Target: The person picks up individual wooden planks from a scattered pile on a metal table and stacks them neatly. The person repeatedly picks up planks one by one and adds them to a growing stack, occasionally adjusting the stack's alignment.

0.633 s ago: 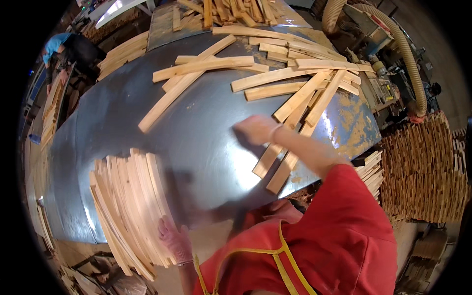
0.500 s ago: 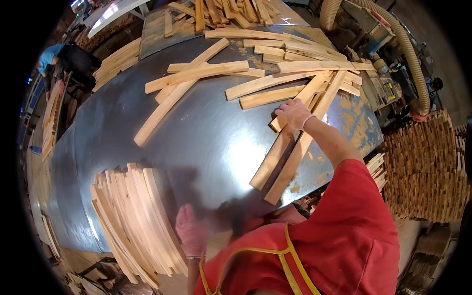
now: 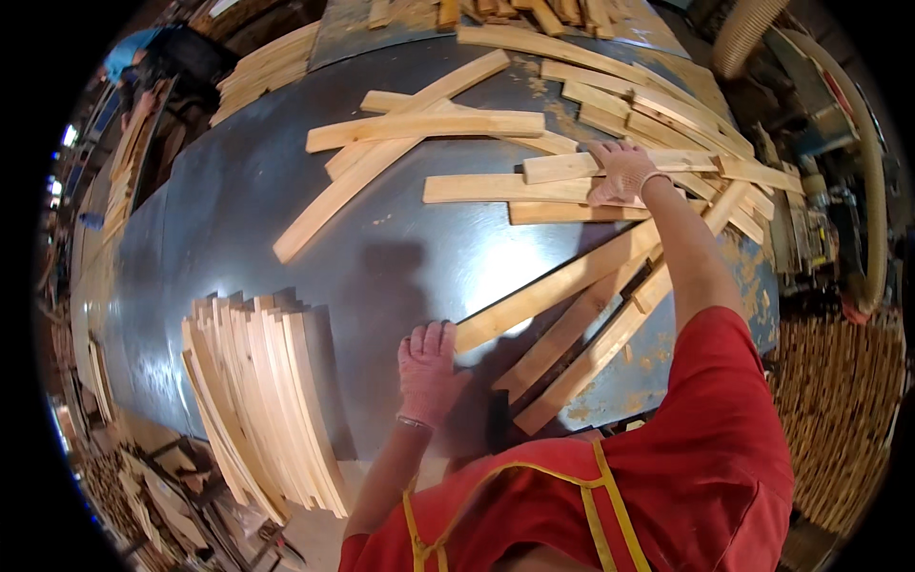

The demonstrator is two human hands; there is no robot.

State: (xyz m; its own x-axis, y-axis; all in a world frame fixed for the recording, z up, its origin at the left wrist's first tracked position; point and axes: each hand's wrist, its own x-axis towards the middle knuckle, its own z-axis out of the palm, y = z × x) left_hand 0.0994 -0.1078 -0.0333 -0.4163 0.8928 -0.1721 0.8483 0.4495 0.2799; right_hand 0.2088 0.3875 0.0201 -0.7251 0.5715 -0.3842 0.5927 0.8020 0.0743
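My left hand, in a pinkish knit glove, is closed at the near end of a light wooden board. That board slopes up to the right across the metal tabletop. My right hand, gloved too, reaches into the pile on the right. Its fingers bend over a short wooden board, with the thumb on the near side. Just below lies another flat board, partly under the hand. Two more boards, a darker one and a lighter one, slant nearer to me.
An even stack of pale slats stands at the near left. Several crossed boards lie at the far middle, with more wood at the back. Tall stacked wood and a ribbed hose are at right. A person works far left.
My left hand has risen from the table's near edge to a board's end. My right hand has moved up and right to another board. One board has swung toward my left hand.
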